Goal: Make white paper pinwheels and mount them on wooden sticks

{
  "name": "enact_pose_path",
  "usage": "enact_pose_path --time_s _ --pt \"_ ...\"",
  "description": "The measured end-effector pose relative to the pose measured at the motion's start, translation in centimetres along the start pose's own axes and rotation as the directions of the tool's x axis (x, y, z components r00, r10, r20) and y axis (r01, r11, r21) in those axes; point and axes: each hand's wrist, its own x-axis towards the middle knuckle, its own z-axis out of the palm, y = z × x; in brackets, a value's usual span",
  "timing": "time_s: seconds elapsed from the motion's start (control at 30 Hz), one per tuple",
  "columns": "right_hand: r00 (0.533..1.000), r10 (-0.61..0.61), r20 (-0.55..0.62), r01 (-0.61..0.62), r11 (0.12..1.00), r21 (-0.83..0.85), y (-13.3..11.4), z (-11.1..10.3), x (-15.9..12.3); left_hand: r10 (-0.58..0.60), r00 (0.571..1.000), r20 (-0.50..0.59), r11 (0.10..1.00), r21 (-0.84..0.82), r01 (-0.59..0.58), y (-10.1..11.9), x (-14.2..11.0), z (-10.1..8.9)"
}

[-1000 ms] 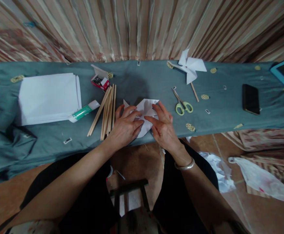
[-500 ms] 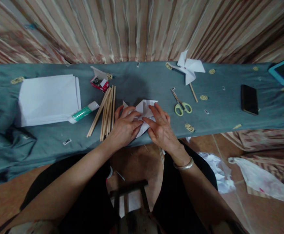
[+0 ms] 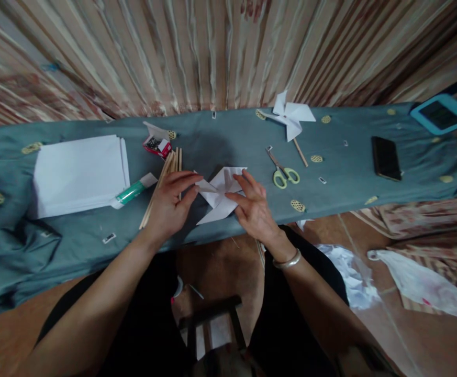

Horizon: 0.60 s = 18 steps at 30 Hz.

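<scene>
A folded white paper pinwheel (image 3: 221,209) without a stick lies at the near edge of the cloth-covered table. My right hand (image 3: 254,207) holds it from the right, index finger and thumb on its folds near the middle. My left hand (image 3: 171,201) is at its left blade, thumb and fingers apart, the fingertips close to the paper's point. Whether they touch it is hard to tell. Beneath that hand, wooden sticks (image 3: 168,166) are partly hidden. Green-handled scissors (image 3: 281,170) lie to the right, below a finished paper pinwheel (image 3: 291,116) on a stick.
To the left are a stack of white paper (image 3: 81,175) and a green glue stick (image 3: 132,192). Behind the sticks stands an opened red box (image 3: 158,145) of small metal pieces. A black phone (image 3: 386,158) and a blue-framed device (image 3: 442,114) lie far right. Curtains (image 3: 197,57) hang behind the table.
My left hand has drawn back left off the paper, its fingers parting and uncovering the pinwheel's left blade and centre. My right hand remains on the paper. The view has shifted slightly.
</scene>
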Motion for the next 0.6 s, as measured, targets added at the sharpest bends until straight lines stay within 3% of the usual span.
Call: enact_pose_path --time_s 0.1,0.2,0.27,0.37,0.47,0.6 --pt "0.998 0.057 -0.040 -0.054 0.996 0.064 0.5 0.0 0.1 -0.247 0.968 -0.046 0.932 -0.286 0.224 0.3 -0.2 0.0" --pt "0.990 0.094 -0.107 -0.081 0.990 0.119 0.8 0.0 0.2 -0.486 0.873 0.046 0.636 -0.666 0.390 1.1 -0.8 0.7" --pt "0.985 0.103 -0.136 -0.084 0.987 0.135 0.9 0.1 0.2 -0.566 0.809 0.160 0.416 -0.792 0.447 1.6 -1.3 1.4" --pt "0.984 0.105 -0.146 -0.087 0.988 0.124 0.7 0.2 0.1 -0.604 0.749 0.272 0.220 -0.847 0.485 2.5 -1.8 2.0" --pt "0.984 0.072 -0.164 -0.056 0.994 0.098 0.4 0.1 -0.1 -0.581 0.727 0.366 0.136 -0.837 0.530 3.5 -1.8 2.3" --pt "0.983 -0.018 -0.181 0.027 0.999 0.043 -0.4 -0.4 -0.5 -0.568 0.639 0.519 0.044 -0.756 0.653 4.4 -1.3 2.5"
